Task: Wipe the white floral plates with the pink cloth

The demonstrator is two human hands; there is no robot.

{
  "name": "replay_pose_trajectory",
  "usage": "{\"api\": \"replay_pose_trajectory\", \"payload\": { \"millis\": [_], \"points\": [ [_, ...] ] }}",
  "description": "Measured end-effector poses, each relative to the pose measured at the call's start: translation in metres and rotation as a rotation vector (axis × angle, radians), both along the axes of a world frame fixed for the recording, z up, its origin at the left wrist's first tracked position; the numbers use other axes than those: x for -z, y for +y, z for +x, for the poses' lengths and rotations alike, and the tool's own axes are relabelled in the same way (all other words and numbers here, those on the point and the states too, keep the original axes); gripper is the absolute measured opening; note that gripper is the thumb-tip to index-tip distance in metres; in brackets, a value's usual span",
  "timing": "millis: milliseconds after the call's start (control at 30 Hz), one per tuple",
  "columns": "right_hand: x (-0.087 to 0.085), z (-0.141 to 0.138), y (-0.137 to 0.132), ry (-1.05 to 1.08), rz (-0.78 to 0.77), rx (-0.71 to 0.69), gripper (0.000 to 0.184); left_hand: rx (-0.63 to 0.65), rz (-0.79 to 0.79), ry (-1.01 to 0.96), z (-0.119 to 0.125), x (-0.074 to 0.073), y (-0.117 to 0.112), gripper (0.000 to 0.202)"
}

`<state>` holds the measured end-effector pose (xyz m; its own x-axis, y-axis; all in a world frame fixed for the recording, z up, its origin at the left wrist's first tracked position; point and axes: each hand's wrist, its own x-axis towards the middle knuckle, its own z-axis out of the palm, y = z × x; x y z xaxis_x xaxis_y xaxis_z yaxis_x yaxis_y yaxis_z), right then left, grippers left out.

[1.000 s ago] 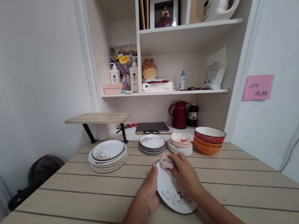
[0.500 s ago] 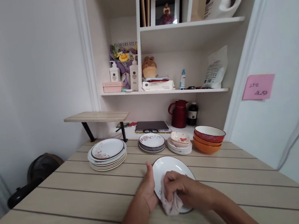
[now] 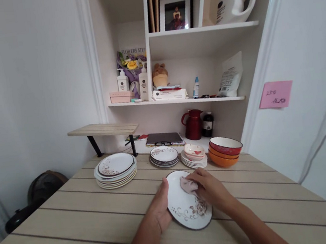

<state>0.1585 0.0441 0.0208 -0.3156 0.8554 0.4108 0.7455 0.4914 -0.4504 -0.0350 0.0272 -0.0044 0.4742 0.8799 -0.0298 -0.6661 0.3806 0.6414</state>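
A white plate [image 3: 178, 196] with a dark rim and brown flower pattern is tilted up over the table in front of me. My left hand [image 3: 161, 206] grips its left edge, thumb on the rim and the other fingers hidden behind. In my right hand [image 3: 209, 186] is a crumpled pale pink cloth [image 3: 188, 185], pressed on the upper right of the plate's face. The flower pattern shows below the cloth.
Behind the plate stand a stack of large plates [image 3: 116, 165], smaller plates [image 3: 163, 154], small dishes [image 3: 194, 162] and nested bowls [image 3: 226, 157]. A small raised shelf [image 3: 104, 129] is at the back left. A red jug [image 3: 193, 125] stands farther back.
My right hand has moved the cloth from the plate's lower left to its upper right, uncovering the flower pattern. My left hand keeps its hold. The view has shifted slightly.
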Motion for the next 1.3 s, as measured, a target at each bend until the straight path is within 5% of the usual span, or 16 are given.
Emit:
{"api": "replay_pose_trajectory", "payload": {
  "millis": [133, 300, 467, 533, 700, 800, 933, 1133, 1300],
  "points": [
    [0.005, -0.031, 0.001, 0.055, 0.068, 0.106, 0.044, -0.03, -0.015, 0.019, 0.004, 0.001, -0.001, 0.068],
    [-0.011, -0.051, -0.019, 0.047, 0.003, -0.306, 0.047, -0.041, -0.08, 0.062, 0.004, 0.0, -0.004, 0.075],
    [-0.027, -0.026, -0.038, -0.023, -0.39, -0.604, 0.054, 0.016, -0.07, 0.047, 0.001, -0.002, -0.002, 0.078],
    [-0.027, -0.012, -0.035, -0.021, -0.408, -0.56, 0.055, 0.044, -0.061, 0.047, 0.0, -0.002, -0.001, 0.079],
    [-0.006, 0.003, -0.007, 0.01, 0.001, -0.033, 0.047, 0.028, -0.051, 0.074, 0.0, -0.002, -0.001, 0.076],
    [0.005, -0.009, 0.002, -0.017, 0.106, 0.087, 0.044, 0.017, -0.04, 0.074, 0.003, -0.002, -0.003, 0.073],
    [0.002, -0.041, -0.003, 0.032, 0.182, 0.07, 0.047, -0.027, -0.026, 0.085, 0.006, 0.0, -0.003, 0.07],
    [-0.009, -0.051, -0.015, 0.033, 0.105, -0.29, 0.039, -0.069, -0.031, 0.088, 0.006, 0.001, -0.003, 0.076],
    [-0.007, -0.021, -0.005, -0.04, 0.145, -0.046, 0.044, -0.007, -0.088, 0.135, 0.005, -0.003, -0.003, 0.074]
  ]
}}
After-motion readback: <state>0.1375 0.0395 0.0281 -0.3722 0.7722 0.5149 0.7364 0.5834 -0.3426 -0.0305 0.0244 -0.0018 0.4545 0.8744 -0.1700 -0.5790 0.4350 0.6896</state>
